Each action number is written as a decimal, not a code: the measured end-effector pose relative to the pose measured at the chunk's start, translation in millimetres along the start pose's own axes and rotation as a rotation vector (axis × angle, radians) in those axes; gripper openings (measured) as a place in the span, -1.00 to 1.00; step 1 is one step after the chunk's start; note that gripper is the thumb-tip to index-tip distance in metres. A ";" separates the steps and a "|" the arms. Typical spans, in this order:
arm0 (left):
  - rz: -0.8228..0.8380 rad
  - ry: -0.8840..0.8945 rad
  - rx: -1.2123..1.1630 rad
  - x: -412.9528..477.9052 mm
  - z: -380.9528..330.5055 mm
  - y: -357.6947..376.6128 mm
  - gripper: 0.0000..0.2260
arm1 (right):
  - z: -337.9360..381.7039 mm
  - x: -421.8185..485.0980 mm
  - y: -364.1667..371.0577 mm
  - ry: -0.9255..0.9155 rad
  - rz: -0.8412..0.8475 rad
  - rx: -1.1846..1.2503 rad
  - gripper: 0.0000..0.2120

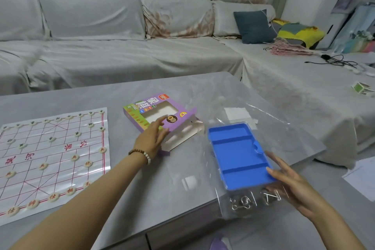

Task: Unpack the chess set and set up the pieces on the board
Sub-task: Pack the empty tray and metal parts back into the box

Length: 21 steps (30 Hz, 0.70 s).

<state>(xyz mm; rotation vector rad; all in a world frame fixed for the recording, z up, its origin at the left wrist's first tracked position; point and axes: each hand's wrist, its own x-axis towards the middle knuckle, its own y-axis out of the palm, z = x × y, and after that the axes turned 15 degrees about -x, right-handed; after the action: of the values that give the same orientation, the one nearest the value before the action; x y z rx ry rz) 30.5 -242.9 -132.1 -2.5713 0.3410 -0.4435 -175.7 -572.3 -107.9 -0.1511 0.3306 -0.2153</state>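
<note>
Near right, my right hand (292, 186) rests its released fingers on the blue tray (237, 154), probably light and slippery. Farther, my left hand (151, 138), fingers straight, touches the thin cardboard chess box (160, 110); I would hold its edges. The board (50, 158) lies left on the worktop (142, 178).

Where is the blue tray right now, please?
In the head view, the blue tray lies on the right part of the grey table, right of the purple box, with the right hand touching its near corner.
</note>
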 end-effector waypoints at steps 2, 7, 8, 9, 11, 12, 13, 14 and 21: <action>-0.011 0.007 -0.041 3.9 0.2 -4.3 -0.66 | -0.2 -0.6 5.2 0.007 0.031 -0.011 -0.45; -0.032 0.197 0.082 7.9 10.8 -4.1 -0.72 | 3.9 5.8 22.4 -0.017 0.091 -0.060 -0.40; -0.022 0.213 0.110 8.7 12.8 -3.7 -0.71 | 4.6 7.5 25.1 -0.028 0.085 -0.059 -0.45; -0.007 0.220 0.128 9.3 14.1 -3.7 -0.68 | 5.3 8.4 28.0 -0.034 0.077 -0.065 -0.47; -0.001 0.238 0.138 10.0 10.9 -5.6 -0.72 | 5.2 10.3 32.0 -0.037 0.072 -0.090 -0.47; -0.006 0.240 0.153 10.4 8.2 -6.7 -0.75 | 6.8 10.3 34.5 -0.033 0.084 -0.094 -0.46; 0.001 0.221 0.184 10.8 6.3 -7.4 -0.75 | 8.5 10.2 37.0 -0.032 0.100 -0.097 -0.46; 0.022 0.178 0.230 11.2 6.1 -8.0 -0.72 | 8.7 11.2 39.0 -0.031 0.117 -0.104 -0.46; 0.177 0.004 0.353 2.3 29.9 -9.3 -0.33 | 10.5 19.3 52.7 0.003 0.234 -0.178 -0.45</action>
<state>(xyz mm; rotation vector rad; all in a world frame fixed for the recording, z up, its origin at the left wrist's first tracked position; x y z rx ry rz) 45.2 -222.8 -151.3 -2.1770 0.4449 -0.4030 -144.6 -524.7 -113.5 -0.2858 0.3674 0.0458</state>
